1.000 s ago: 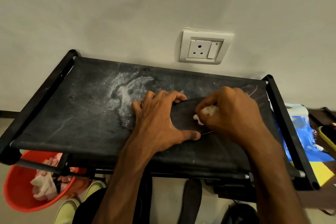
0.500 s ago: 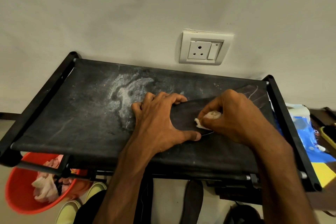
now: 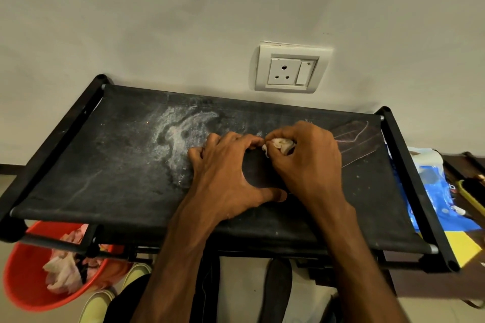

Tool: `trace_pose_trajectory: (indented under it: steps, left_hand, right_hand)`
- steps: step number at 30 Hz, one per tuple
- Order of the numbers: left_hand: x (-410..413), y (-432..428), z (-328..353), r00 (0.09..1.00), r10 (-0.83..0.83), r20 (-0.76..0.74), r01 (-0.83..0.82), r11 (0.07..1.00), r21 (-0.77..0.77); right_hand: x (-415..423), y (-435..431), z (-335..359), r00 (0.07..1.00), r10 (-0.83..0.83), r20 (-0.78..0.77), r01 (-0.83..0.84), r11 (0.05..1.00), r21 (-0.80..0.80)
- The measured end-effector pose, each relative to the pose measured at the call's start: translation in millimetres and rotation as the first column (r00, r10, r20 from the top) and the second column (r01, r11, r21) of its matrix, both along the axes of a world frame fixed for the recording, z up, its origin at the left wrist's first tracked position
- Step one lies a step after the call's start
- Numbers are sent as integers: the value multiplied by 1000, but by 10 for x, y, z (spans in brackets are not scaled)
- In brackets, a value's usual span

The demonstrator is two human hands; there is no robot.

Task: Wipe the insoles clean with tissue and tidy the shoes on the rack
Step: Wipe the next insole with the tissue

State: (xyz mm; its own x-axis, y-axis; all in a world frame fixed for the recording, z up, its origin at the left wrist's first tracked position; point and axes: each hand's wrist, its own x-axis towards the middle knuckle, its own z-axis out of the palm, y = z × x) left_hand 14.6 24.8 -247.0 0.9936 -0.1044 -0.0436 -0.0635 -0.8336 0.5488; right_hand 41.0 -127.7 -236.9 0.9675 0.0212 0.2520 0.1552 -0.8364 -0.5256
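Observation:
A dark insole (image 3: pixel 258 172) lies flat on the black fabric top of the shoe rack (image 3: pixel 105 165), its right end (image 3: pixel 359 139) showing past my hands. My left hand (image 3: pixel 225 173) presses down on the insole with spread fingers and thumb. My right hand (image 3: pixel 304 160) grips a crumpled white tissue (image 3: pixel 280 145) and holds it against the insole's far edge, close to my left fingertips.
White dust streaks (image 3: pixel 181 134) mark the rack top left of my hands. A red bucket (image 3: pixel 23 280) of used tissues stands lower left. Pale shoes (image 3: pixel 97 301) and a dark insole (image 3: pixel 275 291) lie below the rack. A blue and yellow bag (image 3: pixel 435 191) sits right. A wall socket (image 3: pixel 291 69) is behind.
My right hand has moved the tissue up and to the left across the insole, toward my left fingertips. My left hand has stayed pressed on the insole.

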Motion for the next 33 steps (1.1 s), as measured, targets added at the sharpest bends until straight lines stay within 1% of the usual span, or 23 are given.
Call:
trace_pose_trajectory:
  steps: [2, 4, 7, 9, 10, 11, 12, 14, 15, 16, 17, 21, 22, 26, 28, 30, 33]
  left_hand:
    - [2, 7, -4, 1000, 2, -2, -2, 1000, -11]
    - [3, 8, -7, 1000, 2, -3, -2, 1000, -19]
    - [3, 4, -1, 1000, -1, -5, 1, 1000, -16]
    - [-2, 1, 5, 1000, 1, -9, -1, 1000, -17]
    - [-5, 3, 6, 1000, 2, -8, -2, 1000, -23]
    - [-5, 5, 8, 1000, 3, -4, -3, 1000, -31]
    - [-6, 9, 8, 1000, 4, -1, -4, 999, -37]
    - [-8, 10, 8, 1000, 3, 2, -3, 999, -40]
    - [-8, 8, 7, 1000, 2, 0, -2, 999, -36]
    - [-5, 6, 8, 1000, 1, -1, -1, 999, -32]
    - [-2, 6, 8, 1000, -2, -1, 2, 1000, -28]
    - [0, 13, 8, 1000, -10, 4, 10, 1000, -25]
    - [0, 11, 10, 1000, -13, 3, 13, 1000, -25]
    - [-7, 14, 12, 1000, -23, 6, 23, 999, -28]
    - [-9, 21, 9, 1000, -24, 9, 24, 999, -29]
    - [-6, 20, 9, 1000, -26, 13, 26, 999, -24]
    - [4, 25, 0, 999, -27, 17, 28, 999, -25]
  right_hand:
    - [9, -45, 38, 997, 31, -68, -33, 999, -26]
    - [25, -165, 145, 971, 61, -231, -86, 991, -101]
    - [-25, -343, 376, 886, 108, -451, -212, 959, -187]
    - [-91, -431, 495, 842, 127, -525, -289, 927, -239]
    - [-128, -479, 542, 840, 132, -526, -300, 921, -248]
    - [-154, -536, 583, 857, 131, -498, -277, 933, -231]
    - [-172, -597, 618, 892, 117, -436, -218, 957, -190]
    - [-182, -723, 663, 964, 40, -263, -62, 995, -78]
    - [-179, -770, 664, 981, -3, -193, -3, 1000, -28]
    - [-173, -804, 643, 987, -36, -159, 38, 999, 6]
    - [-174, -826, 607, 986, -54, -158, 59, 998, 31]
    - [-292, -820, 374, 967, -73, -245, 96, 992, 85]
    - [-339, -802, 325, 969, -85, -234, 114, 987, 113]
    - [-530, -673, 174, 986, -142, -88, 158, 963, 217]
    - [-572, -612, 131, 987, -148, -62, 159, 956, 248]
    - [-580, -588, 122, 993, -104, -63, 116, 970, 216]
    - [-578, -587, 133, 992, -47, -120, 62, 991, 119]
